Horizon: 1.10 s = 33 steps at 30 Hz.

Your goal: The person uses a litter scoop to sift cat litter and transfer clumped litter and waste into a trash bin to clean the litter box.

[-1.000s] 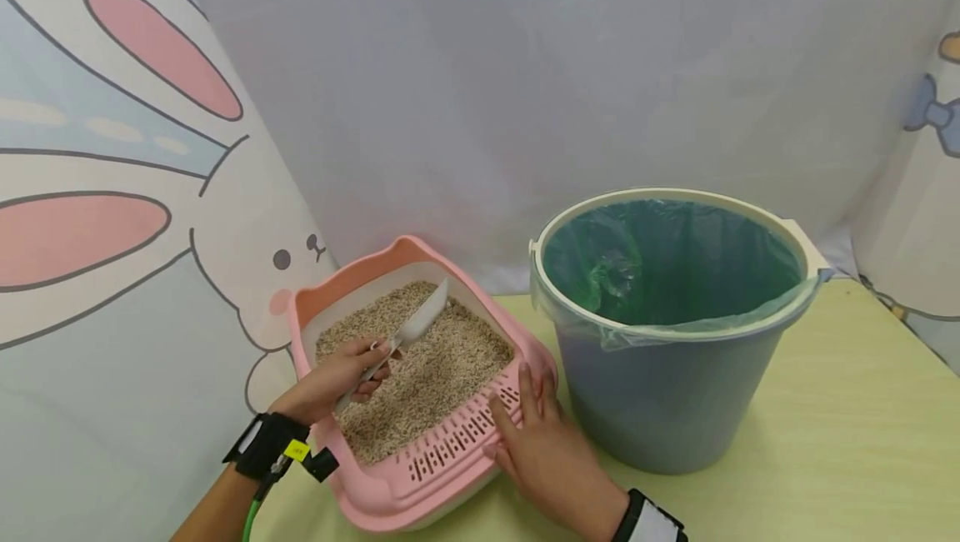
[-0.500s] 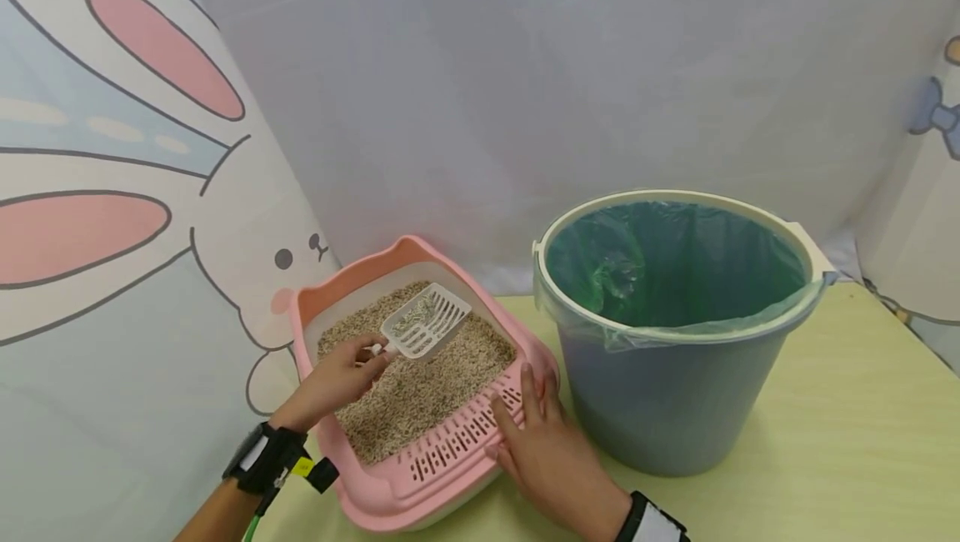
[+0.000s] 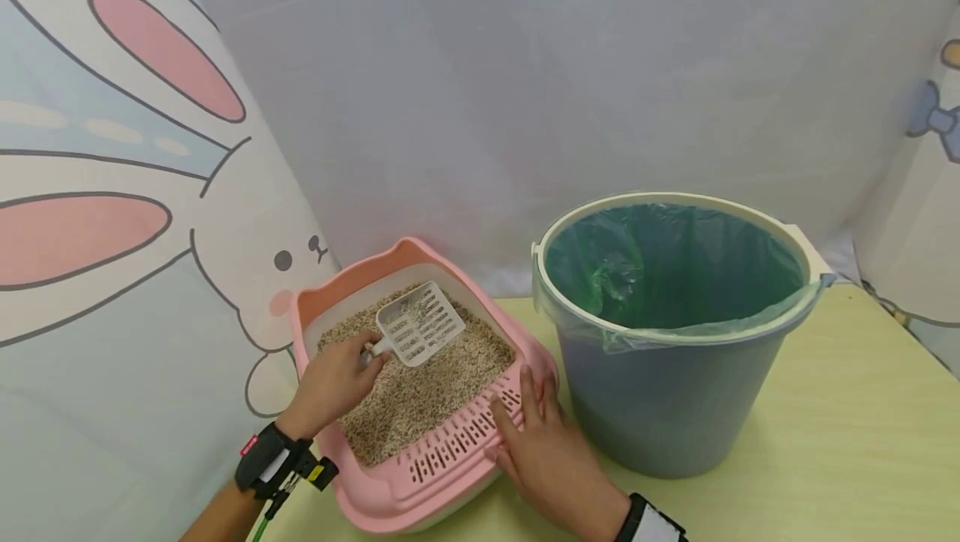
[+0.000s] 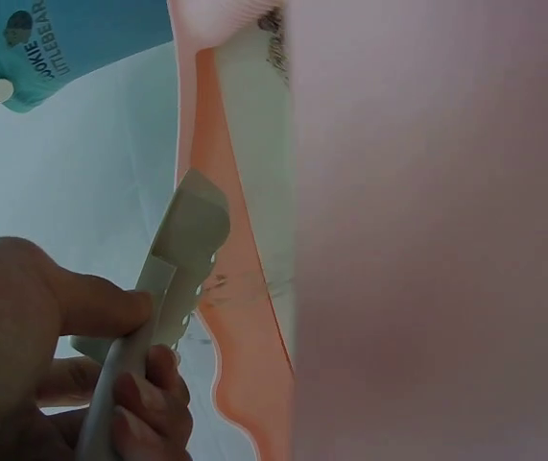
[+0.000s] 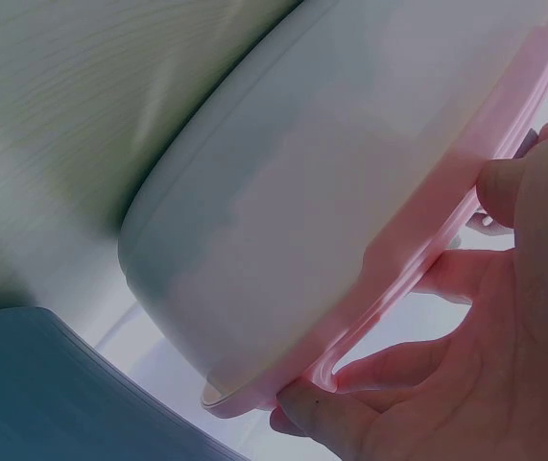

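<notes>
White scoop (image 3: 420, 325) pinched in L grip (image 3: 337, 382); R grip (image 3: 549, 454) spread on pink tray (image 3: 367, 499); pack (image 4: 91, 34) txt "LITTLEBEAR".

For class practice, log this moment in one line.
left hand: holds slotted scoop over granules | right hand: rests on pink tray | lined bin: beside pink tray

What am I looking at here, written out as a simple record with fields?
Left hand: grips the handle of the white slotted scoop
Scoop: above the granules in the pink tray
Right hand: spread out, touching the tray's rim
Bin: grey, beside the tray, lined with a green bag
Surface: pale yellow-green table
Background: grey cloth, cartoon rabbit at picture left
</notes>
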Each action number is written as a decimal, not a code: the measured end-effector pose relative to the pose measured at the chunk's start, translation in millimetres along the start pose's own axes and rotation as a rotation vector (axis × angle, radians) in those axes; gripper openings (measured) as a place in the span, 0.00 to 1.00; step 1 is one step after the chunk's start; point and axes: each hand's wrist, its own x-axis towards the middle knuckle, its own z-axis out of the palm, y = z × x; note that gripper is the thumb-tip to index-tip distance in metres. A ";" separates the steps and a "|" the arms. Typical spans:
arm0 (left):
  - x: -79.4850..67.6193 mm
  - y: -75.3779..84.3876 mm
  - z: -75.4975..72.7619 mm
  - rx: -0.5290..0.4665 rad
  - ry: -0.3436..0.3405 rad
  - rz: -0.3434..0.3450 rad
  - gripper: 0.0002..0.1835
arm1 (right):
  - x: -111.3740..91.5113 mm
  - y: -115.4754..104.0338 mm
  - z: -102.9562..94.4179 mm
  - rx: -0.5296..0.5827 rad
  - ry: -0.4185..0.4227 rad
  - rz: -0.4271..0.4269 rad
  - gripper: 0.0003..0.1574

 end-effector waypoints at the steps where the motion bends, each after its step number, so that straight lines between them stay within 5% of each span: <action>1: 0.2 -0.2 0.2 0.025 0.018 0.001 0.16 | -0.1 0.0 0.2 0.005 -0.002 0.001 0.35; 9: 3.5 -0.1 -1.6 0.076 0.057 0.017 0.16 | -1.0 0.7 0.7 0.028 0.012 0.002 0.35; 15: 2.9 0.2 -6.0 -0.042 0.024 0.032 0.14 | -1.1 0.5 -0.9 0.030 0.009 0.006 0.34; 20: 5.0 -0.8 -11.9 -0.195 -0.085 0.020 0.14 | -1.0 0.9 -0.8 0.012 0.020 -0.002 0.34; 27: 7.2 1.4 -29.6 -0.622 -0.372 -0.120 0.18 | -2.0 0.4 -0.1 0.003 0.031 -0.002 0.34; 33: 15.1 17.4 -50.7 -0.708 -0.416 -0.101 0.19 | -1.8 0.4 -0.2 0.003 0.017 -0.010 0.35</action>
